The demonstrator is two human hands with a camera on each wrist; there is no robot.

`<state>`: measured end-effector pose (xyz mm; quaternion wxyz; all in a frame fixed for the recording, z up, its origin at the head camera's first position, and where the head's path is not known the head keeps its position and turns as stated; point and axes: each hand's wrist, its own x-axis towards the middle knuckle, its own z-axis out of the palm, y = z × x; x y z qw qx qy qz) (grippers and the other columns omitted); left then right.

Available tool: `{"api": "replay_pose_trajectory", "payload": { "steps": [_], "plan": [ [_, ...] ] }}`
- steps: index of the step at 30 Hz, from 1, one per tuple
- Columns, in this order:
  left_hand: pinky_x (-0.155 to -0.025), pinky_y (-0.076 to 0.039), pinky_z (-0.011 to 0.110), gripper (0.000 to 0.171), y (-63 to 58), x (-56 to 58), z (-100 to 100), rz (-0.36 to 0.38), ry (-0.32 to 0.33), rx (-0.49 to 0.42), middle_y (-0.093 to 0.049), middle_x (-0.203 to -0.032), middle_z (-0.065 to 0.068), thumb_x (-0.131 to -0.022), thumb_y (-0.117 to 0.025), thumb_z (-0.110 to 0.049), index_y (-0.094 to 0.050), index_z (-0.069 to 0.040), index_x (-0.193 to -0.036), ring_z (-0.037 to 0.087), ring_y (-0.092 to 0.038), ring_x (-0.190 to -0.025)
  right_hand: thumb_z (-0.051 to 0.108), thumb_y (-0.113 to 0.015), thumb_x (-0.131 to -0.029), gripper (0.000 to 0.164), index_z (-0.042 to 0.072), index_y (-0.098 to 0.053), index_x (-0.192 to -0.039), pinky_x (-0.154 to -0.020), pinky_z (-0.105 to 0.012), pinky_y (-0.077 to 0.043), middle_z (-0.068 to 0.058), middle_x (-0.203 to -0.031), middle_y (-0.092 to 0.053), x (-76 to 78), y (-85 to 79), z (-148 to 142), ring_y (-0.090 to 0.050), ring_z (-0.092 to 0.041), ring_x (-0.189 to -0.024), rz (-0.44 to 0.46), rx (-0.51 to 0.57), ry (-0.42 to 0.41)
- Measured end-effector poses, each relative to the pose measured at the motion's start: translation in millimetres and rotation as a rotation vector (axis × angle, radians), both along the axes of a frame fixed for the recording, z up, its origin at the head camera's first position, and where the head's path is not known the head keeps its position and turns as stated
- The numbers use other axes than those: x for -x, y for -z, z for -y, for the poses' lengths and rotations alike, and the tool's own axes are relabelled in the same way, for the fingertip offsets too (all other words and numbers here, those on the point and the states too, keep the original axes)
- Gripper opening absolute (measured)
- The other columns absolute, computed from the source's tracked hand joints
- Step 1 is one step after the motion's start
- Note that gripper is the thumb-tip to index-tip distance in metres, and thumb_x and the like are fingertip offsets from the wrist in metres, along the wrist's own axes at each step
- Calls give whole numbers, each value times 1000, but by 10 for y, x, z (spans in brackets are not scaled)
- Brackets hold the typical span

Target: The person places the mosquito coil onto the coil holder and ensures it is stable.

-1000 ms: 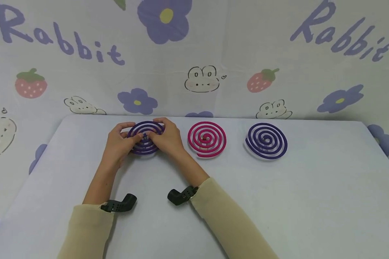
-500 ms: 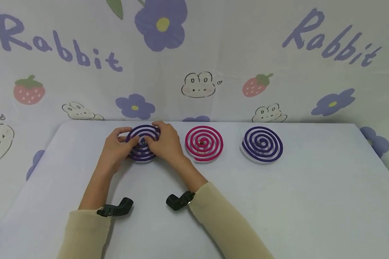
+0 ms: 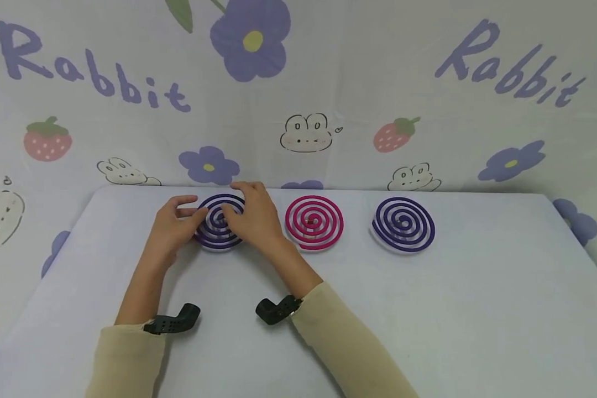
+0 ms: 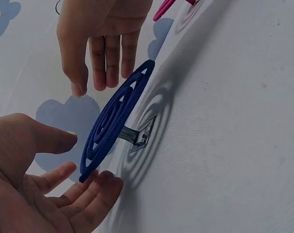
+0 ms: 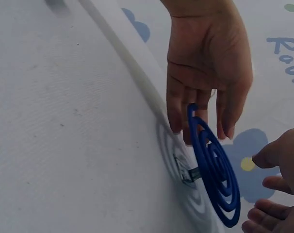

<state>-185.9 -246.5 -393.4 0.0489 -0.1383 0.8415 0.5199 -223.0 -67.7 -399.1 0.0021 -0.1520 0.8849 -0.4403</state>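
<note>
A dark blue-purple mosquito coil [image 3: 221, 218] sits raised on a small metal stand [image 4: 129, 134] at the left end of a row. My left hand [image 3: 171, 229] is at the coil's left edge, thumb and fingers spread apart. In the left wrist view its lower fingers lie close under the rim; whether they touch cannot be told. On the other side, my right hand [image 3: 258, 218] hovers with thumb and fingers parted around the coil's right edge, which it partly covers in the head view. Both wrist views show gaps between the thumbs and the coil.
To the right on the white table [image 3: 358, 320] stand a pink-red mosquito coil [image 3: 314, 223] and another dark purple coil [image 3: 403, 224], both raised off the surface. A printed cloth [image 3: 348, 83] with flowers and rabbits hangs behind the table's far edge.
Both thumbs have left the coil's centre and the hands have eased apart, the left one moving outward to the left. The coil stays on its stand. The head view has shifted slightly.
</note>
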Motion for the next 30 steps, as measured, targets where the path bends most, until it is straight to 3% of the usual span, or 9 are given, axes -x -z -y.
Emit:
{"api": "replay_pose_trajectory", "payload": {
  "steps": [8,20,26,30],
  "plan": [
    [-107,-51,43,61,-46,-14,36,-77,69,43,-56,-152,27,-109,-58,-29,-38,-7,-162,41,-58,-140,26,-68,-101,48,11,-62,-146,-121,-48,-48,-15,-153,-58,47,-43,-97,-56,-31,-144,-9,20,-41],
    [-118,-47,60,64,-46,-47,79,-144,129,94,-53,-154,28,-107,-60,-33,-39,-5,-161,45,-50,-147,26,-66,-104,47,11,-60,-148,-118,-47,-51,-14,-148,-60,56,-151,-193,-58,-29,-139,-35,30,-120],
    [-121,-42,62,66,-61,-35,92,-224,173,178,-54,-153,29,-107,-62,-37,-39,-5,-160,45,-50,-145,26,-65,-105,47,11,-59,-149,-119,-47,-50,-12,-151,-59,51,-224,-247,-57,-27,-141,-63,21,-169],
    [-123,-40,63,65,-99,-69,78,-240,200,211,-52,-156,28,-107,-61,-38,-40,-7,-161,45,-48,-147,26,-65,-105,48,12,-58,-150,-121,-46,-49,-11,-154,-57,-5,-262,-278,-55,-27,-144,-77,9,-199]
  ]
}}
